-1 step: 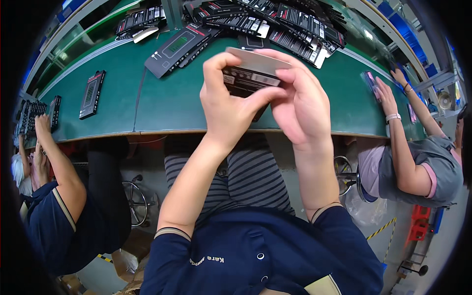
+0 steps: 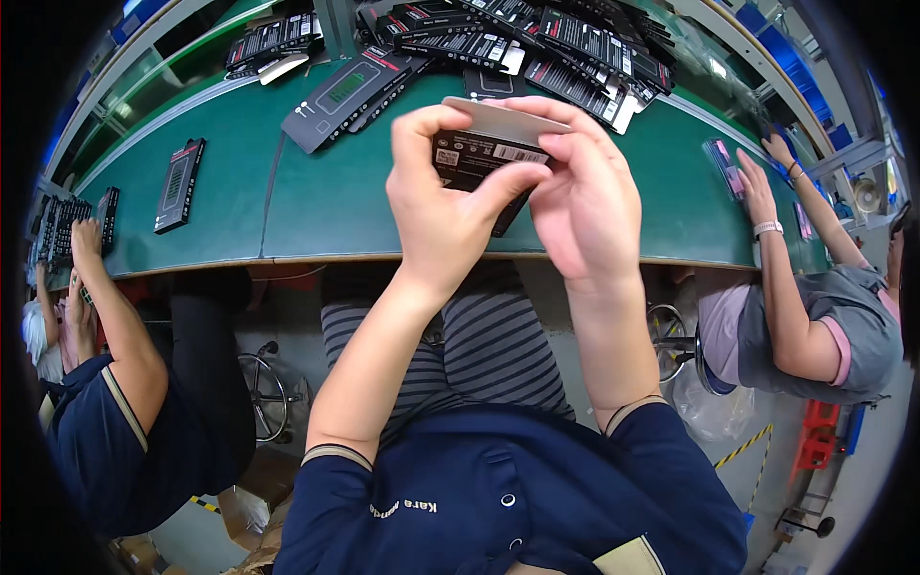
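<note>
Above the green table (image 2: 326, 206) I hold a flat black cardboard box (image 2: 470, 158) with white print and a barcode on the side turned to me. At its top a pale grey flap (image 2: 503, 120) stands out. My left hand (image 2: 431, 216) is wrapped round the box's left end, thumb stretched along the lower front. On the right end, my right hand (image 2: 586, 206) grips with its fingertips at the flap, the index finger behind it. Whether anything lies inside the box is hidden.
Several similar black boxes are heaped at the back (image 2: 460, 48), with a smaller stack (image 2: 273, 43) to their left. One box (image 2: 180, 187) lies alone on the left. Co-workers' hands (image 2: 86, 244) handle boxes at far left; another person's hand (image 2: 755, 187) touches a small pinkish pack at right.
Both my hands and the box have shifted very slightly left, and the print on the box shows sharper. My grip looks the same. The left co-worker's hand moved a little.
</note>
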Demonstrator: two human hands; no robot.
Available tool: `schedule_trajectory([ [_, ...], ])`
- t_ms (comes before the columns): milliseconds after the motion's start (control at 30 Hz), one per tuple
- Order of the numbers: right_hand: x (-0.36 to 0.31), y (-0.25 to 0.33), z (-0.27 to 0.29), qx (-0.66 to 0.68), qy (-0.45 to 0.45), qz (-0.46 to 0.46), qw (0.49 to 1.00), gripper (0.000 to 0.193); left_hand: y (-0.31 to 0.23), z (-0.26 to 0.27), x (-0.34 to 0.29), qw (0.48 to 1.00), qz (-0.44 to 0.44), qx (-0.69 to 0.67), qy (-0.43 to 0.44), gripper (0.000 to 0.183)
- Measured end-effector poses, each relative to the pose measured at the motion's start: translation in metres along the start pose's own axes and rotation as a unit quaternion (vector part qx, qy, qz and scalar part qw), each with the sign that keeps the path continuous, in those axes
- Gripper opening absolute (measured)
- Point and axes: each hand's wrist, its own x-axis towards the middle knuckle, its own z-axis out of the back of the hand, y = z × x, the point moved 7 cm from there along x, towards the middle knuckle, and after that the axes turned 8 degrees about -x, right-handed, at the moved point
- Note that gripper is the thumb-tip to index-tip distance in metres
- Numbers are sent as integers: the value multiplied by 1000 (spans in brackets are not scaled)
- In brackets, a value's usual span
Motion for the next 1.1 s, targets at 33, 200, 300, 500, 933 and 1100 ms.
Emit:
schedule_trajectory([
  [33,0,-1,-1,-42,-7,62,997,23,0,-2,3,993,56,-102,-9,44],
  [200,-9,-6,3,-234,-71,211,946,15,2,1,13,968,117,-222,20,31],
  [300,-8,-9,1,-89,-102,165,977,14,-1,2,11,971,141,-192,-12,25],
  [500,-19,-21,11,-233,-73,202,949,32,-5,14,10,989,38,-143,8,20],
  [933,8,-105,-98,-475,307,281,775,30,-16,184,2,954,256,146,-54,67],
  [1100,87,-150,-84,-750,139,264,590,67,-12,258,38,879,222,416,-74,53],
])
